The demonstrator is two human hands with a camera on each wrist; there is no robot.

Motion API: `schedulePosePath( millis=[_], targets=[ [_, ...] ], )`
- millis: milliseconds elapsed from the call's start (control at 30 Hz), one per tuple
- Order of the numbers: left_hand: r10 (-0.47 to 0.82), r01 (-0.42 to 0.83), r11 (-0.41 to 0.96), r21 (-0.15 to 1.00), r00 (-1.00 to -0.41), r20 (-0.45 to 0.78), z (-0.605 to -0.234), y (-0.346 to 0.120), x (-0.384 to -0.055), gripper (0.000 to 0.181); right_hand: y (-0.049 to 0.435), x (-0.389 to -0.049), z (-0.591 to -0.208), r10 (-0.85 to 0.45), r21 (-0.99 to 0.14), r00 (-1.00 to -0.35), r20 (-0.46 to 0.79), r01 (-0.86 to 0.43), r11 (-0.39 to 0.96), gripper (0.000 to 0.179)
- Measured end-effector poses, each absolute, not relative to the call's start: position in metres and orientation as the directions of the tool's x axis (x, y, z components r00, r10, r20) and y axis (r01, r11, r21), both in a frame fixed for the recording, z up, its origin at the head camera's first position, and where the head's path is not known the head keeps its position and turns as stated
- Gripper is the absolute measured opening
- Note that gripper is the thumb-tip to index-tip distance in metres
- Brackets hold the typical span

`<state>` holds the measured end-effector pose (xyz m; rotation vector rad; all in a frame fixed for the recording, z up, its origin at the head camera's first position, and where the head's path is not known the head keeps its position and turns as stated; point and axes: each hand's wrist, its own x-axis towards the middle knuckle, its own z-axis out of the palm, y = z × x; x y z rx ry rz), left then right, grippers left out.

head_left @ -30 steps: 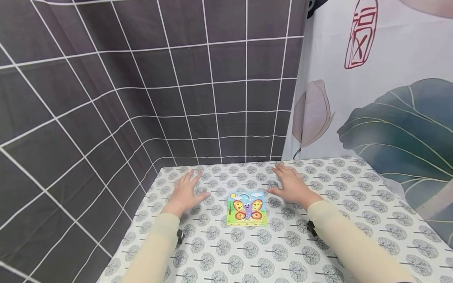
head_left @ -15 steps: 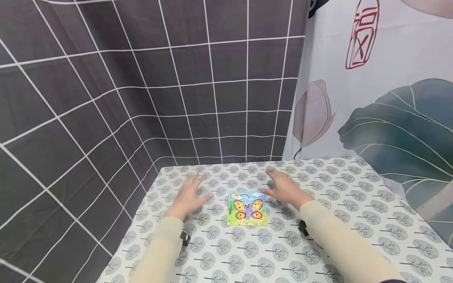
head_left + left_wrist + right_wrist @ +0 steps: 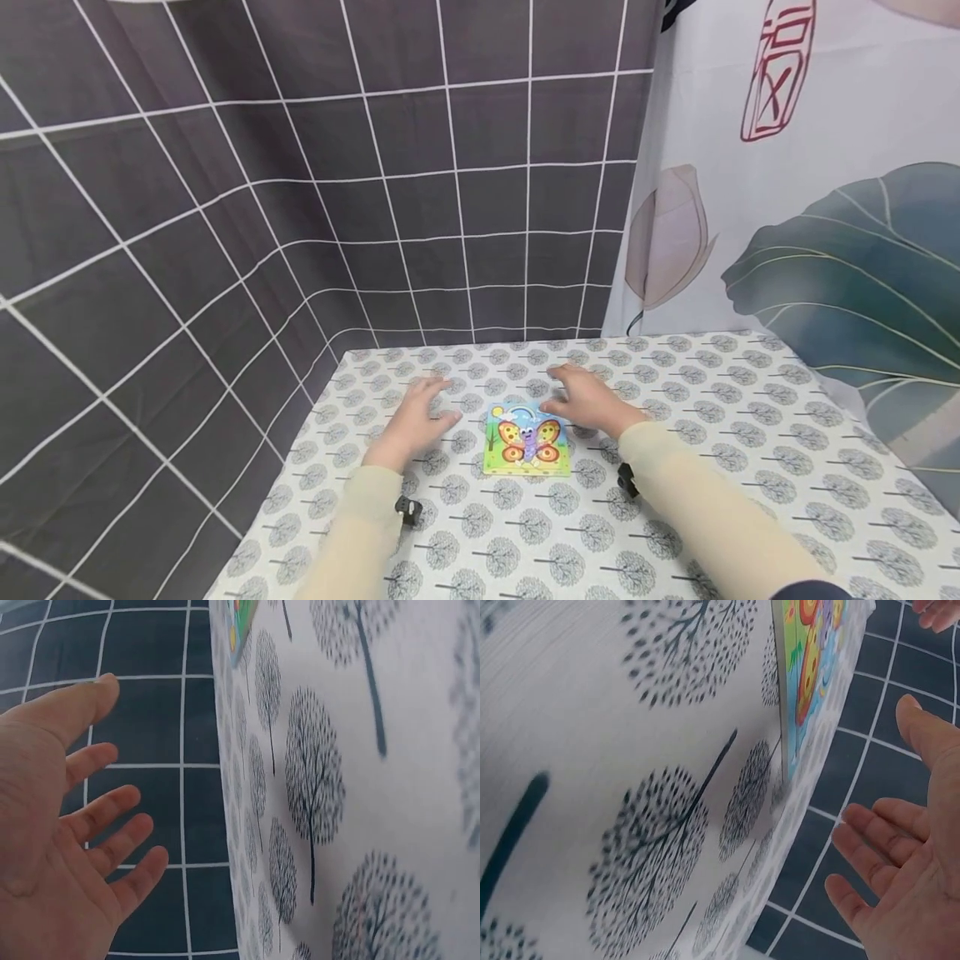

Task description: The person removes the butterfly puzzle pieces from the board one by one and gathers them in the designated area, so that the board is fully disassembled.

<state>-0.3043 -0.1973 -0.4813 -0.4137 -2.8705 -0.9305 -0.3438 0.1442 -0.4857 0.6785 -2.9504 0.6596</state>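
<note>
Bright butterfly colours mark the flat square puzzle [image 3: 527, 440], lying on the tree-print cloth [image 3: 675, 467]. From the head view I see my left hand [image 3: 416, 425] left of the puzzle and my right hand [image 3: 588, 402] by its far right corner. Both wrist views show relaxed, spread fingers holding nothing; the right one shows the puzzle's thin edge [image 3: 789, 697].
</note>
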Motion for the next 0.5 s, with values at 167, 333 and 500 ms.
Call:
schedulePosePath(
  millis=[167,333,500],
  targets=[
    [0.257,0.301,0.766,0.568,-0.953,0.159,-0.486,-0.185,-0.297,0.058,0.134,-0.348,-0.49,-0.425,-0.406,-0.898,0.114,-0.433,0.805,0.075],
    [0.332,0.334,0.742,0.581,-0.936,0.115,-0.492,-0.17,-0.291,0.056,0.123,-0.351,-0.493,-0.44,-0.44,-0.895,0.072,-0.425,0.791,0.071],
    [0.383,0.348,0.718,0.603,-0.921,0.075,-0.5,-0.16,-0.288,0.054,0.113,-0.35,-0.494,-0.457,-0.447,-0.888,0.056,-0.431,0.784,0.063]
  ],
)
